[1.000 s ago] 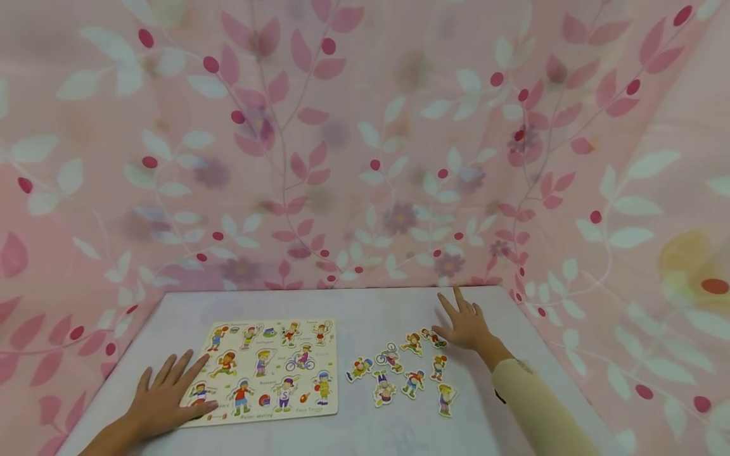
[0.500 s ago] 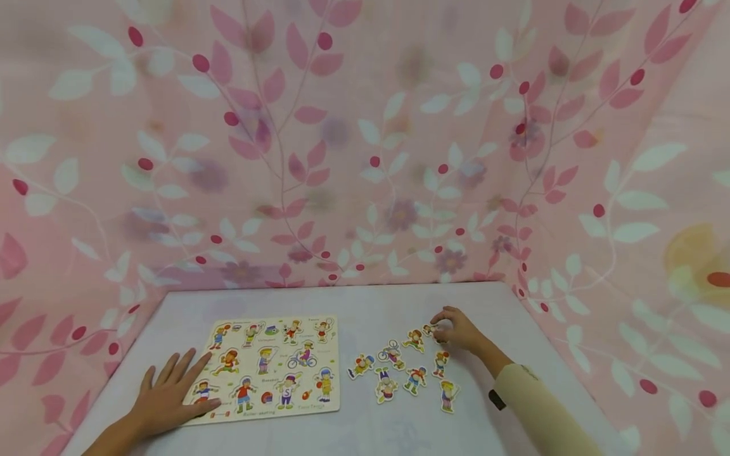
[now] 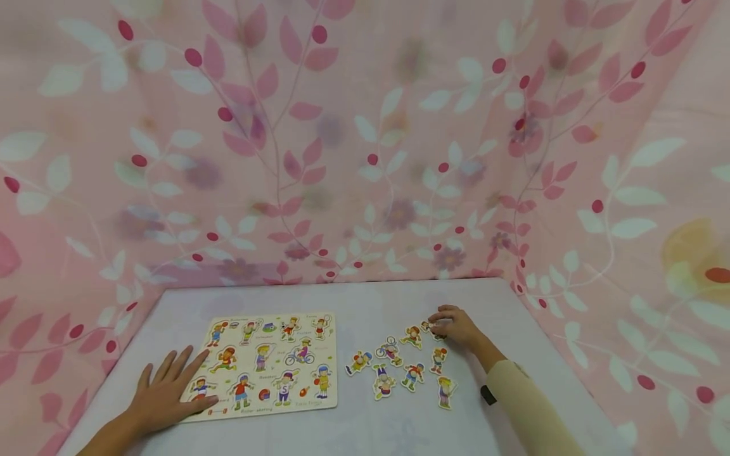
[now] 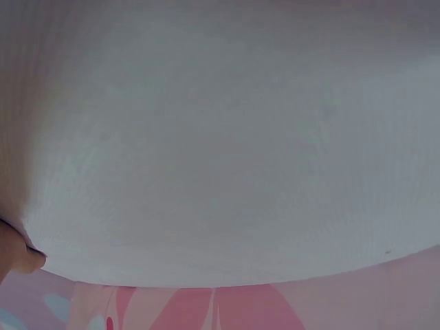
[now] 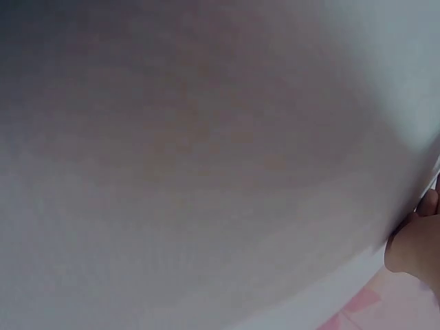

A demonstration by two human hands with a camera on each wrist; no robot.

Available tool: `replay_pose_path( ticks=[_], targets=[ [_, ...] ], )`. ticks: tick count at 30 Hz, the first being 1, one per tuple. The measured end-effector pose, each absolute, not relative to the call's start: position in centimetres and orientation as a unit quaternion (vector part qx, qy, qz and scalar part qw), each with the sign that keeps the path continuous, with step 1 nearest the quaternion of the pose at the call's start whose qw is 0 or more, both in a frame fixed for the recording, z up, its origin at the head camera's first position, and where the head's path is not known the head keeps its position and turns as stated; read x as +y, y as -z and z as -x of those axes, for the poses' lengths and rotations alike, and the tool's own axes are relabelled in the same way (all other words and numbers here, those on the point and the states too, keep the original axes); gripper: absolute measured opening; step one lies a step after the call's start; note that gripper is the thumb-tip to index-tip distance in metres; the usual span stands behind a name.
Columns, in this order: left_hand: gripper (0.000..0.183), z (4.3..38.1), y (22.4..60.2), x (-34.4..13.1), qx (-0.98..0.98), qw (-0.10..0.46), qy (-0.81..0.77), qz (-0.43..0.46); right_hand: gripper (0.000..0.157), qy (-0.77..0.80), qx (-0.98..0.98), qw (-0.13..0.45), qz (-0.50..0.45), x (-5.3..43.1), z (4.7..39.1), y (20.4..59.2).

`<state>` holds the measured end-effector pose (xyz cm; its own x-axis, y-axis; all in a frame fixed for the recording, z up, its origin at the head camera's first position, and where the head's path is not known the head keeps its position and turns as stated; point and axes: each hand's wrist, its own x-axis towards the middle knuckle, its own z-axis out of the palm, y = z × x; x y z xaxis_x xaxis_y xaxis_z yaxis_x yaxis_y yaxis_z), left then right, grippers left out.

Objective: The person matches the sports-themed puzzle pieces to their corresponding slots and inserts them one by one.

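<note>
My left hand (image 3: 165, 392) lies with spread fingers over the left edge of a cream puzzle board (image 3: 248, 367). Its thumb and fingertips rest on the board, which bears printed sports figures and words. At the upper right of a group of loose pieces, my right hand (image 3: 459, 327) has its fingers curled over a puzzle piece (image 3: 425, 326) and pinches it, mostly hiding it. Close by lie a running-figure piece (image 3: 412, 337) and a piece with a figure holding a ball (image 3: 438, 360). In the wrist views only a bit of each hand shows at the edge.
Several more loose pieces lie between the board and the right arm, among them a cyclist piece (image 3: 390, 351), an upside-down figure (image 3: 384, 383) and a golfer piece (image 3: 445, 392). A white cloth covers the table (image 3: 376, 301). Pink floral fabric (image 3: 342, 158) hangs behind and at the sides.
My right hand, spread out beyond the pieces a second ago, has drawn back and curled its fingers onto the upper-right piece. The left hand stays on the board.
</note>
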<state>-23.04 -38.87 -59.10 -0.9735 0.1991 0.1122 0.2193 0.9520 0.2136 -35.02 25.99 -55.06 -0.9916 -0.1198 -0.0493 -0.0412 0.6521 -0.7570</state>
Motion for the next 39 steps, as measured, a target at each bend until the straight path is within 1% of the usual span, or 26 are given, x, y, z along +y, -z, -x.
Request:
replay_pose_path(
  ticks=[6, 12, 20, 25, 32, 39],
  targets=[
    [0.102, 23.4, 58.7, -38.9, -0.986, 0.054, 0.107, 0.114, 0.022, 0.384, 0.920, 0.069, 0.044, 26.2, 35.3, 55.0],
    [0.103, 23.3, 58.9, -38.7, -0.987, 0.048, 0.112, 0.108, 0.020, 0.364, 0.928, 0.062, 0.055, 26.2, 35.8, 55.0],
    [0.103, 23.7, 59.2, -38.8, -0.987, 0.050, 0.107, 0.111, 0.020, 0.359, 0.931, 0.056, 0.034, 26.3, 36.2, 55.0],
    [0.103, 23.3, 59.3, -39.0, -0.987, 0.048, 0.106, 0.111, 0.019, 0.369, 0.927, 0.065, 0.014, 26.0, 35.8, 55.6],
    [0.102, 23.4, 59.8, -38.7, -0.985, 0.053, 0.118, 0.109, 0.021, 0.348, 0.934, 0.077, 0.010, 25.8, 36.0, 54.4],
    [0.102, 23.4, 59.2, -39.3, -0.986, 0.047, 0.115, 0.111, 0.017, 0.379, 0.924, 0.043, -0.009, 25.1, 36.3, 54.4]
  ],
)
